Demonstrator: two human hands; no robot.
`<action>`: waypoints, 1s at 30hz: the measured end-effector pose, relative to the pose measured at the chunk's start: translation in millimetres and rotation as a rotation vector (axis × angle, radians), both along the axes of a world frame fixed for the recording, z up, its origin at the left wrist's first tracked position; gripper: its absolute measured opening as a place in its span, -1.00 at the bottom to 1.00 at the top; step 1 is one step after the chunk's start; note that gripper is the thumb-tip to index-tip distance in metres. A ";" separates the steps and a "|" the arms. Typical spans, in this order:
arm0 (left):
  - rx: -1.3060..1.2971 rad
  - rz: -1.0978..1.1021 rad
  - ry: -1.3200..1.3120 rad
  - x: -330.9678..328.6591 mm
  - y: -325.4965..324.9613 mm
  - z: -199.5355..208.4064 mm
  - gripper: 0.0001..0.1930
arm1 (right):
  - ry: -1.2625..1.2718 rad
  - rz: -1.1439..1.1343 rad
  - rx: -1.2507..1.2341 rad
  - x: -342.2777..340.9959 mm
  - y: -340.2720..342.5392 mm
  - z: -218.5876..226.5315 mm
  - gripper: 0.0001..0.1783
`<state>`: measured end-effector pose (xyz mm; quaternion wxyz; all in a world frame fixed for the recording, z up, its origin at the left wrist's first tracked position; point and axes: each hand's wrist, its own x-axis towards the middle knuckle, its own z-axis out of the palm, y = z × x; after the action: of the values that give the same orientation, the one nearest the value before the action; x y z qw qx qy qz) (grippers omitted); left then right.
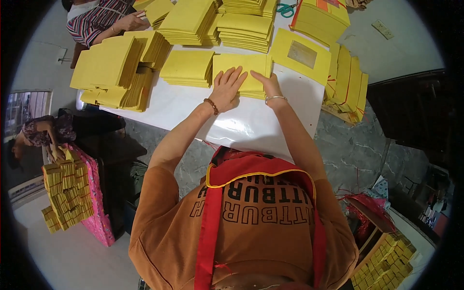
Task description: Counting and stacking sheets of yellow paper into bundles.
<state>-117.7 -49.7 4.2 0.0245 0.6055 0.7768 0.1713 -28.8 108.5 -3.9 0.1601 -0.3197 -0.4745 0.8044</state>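
Observation:
A stack of yellow paper sheets (249, 62) lies near the front of a white table (241, 118). My left hand (227, 89) rests flat on its left part, fingers spread, with a beaded bracelet at the wrist. At the stack's right edge is my right hand (269, 86), its thumb stretched over the top sheet; the other fingers are mostly hidden along the side. A lower yellow stack (187, 67) sits just to the left. To the right lies a flat yellow sheet (303, 55) with a greyish rectangle on it.
Taller yellow stacks (106, 63) stand at the table's left, others at the back. Teal scissors (286, 9) lie near a tied yellow bundle (321, 21). Another person's hand (130, 22) is at the far left. Yellow bundles (345, 84) stand beyond the right edge.

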 end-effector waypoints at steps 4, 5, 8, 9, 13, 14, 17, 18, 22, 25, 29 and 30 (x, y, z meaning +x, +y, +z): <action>0.039 -0.055 -0.113 -4.7 -0.8 7.1 -0.35 | 0.040 -0.012 -0.043 1.8 -1.2 -4.8 -0.63; 0.041 -0.063 -0.114 -9.2 -0.5 1.4 -0.35 | 0.036 -0.014 -0.065 2.2 -0.3 -6.2 -0.63; 0.283 0.052 -0.275 -17.3 1.4 -19.8 -0.40 | 0.059 -0.053 -0.071 0.8 -3.8 -6.8 -0.64; 0.319 0.229 -0.261 -12.7 4.4 -21.8 -0.41 | 0.060 -0.056 -0.071 3.1 -3.2 -1.9 -0.64; 0.366 0.438 -0.372 0.8 20.9 -19.0 -0.31 | -0.058 -0.065 0.034 33.2 14.7 4.4 -0.59; 0.399 0.451 -0.508 4.4 23.6 -16.2 -0.26 | -0.114 -0.051 0.114 45.2 22.6 1.3 -0.55; 0.164 0.669 -0.903 11.5 31.9 -14.5 -0.15 | -0.093 -0.105 0.031 86.0 36.3 6.8 -0.44; 0.167 0.666 -0.905 15.3 38.2 -19.8 -0.15 | -0.094 -0.107 0.036 95.6 39.3 8.0 -0.44; 0.164 0.363 -1.340 27.6 57.3 -25.3 -0.11 | -0.080 -0.158 0.310 118.5 32.2 -11.3 -0.23; 0.317 0.321 -1.316 33.1 54.3 -19.6 -0.15 | 0.014 -0.201 0.381 135.1 24.5 -22.2 -0.10; 0.068 0.052 -1.535 29.2 40.3 22.2 -0.12 | 0.084 0.061 0.352 155.4 22.2 -21.6 0.09; -0.034 0.021 -1.553 29.1 37.6 25.9 -0.10 | 0.083 0.061 0.351 158.3 20.0 -24.2 0.09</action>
<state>-88.7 -12.1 30.2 0.5695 0.3041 0.5451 0.5348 129.5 128.4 -28.1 0.2084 -0.2387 -0.6102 0.7261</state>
